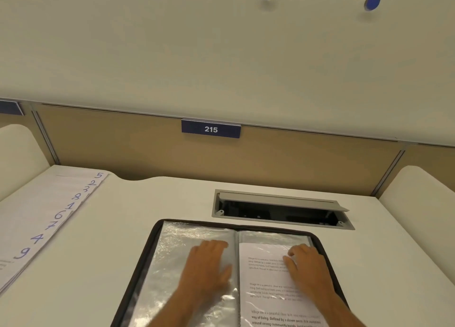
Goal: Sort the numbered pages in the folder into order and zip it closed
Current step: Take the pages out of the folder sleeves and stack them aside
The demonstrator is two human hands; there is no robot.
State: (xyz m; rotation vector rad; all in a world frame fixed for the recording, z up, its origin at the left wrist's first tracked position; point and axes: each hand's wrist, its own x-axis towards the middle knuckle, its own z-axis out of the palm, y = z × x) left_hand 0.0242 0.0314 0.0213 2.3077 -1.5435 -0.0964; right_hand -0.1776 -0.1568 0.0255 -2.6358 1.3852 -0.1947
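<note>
both flat, fingers straight: left hand (208, 265) on folder (157, 257)'s slippery limp sleeve, right hand (307, 265) on page (266, 287), at three o'clock; best pinched at corners.

We see the folder (157, 230) edged in dark, matt cloth; its plastic sleeves (172, 260) are glossy and crinkled. At 9 o'clock lie matt paper pages (44, 211). We note a smooth matt desk (147, 198), a brushed-metal cable hatch (280, 200) at 1 o'clock, and a matt tan panel (123, 144) at 12.
</note>
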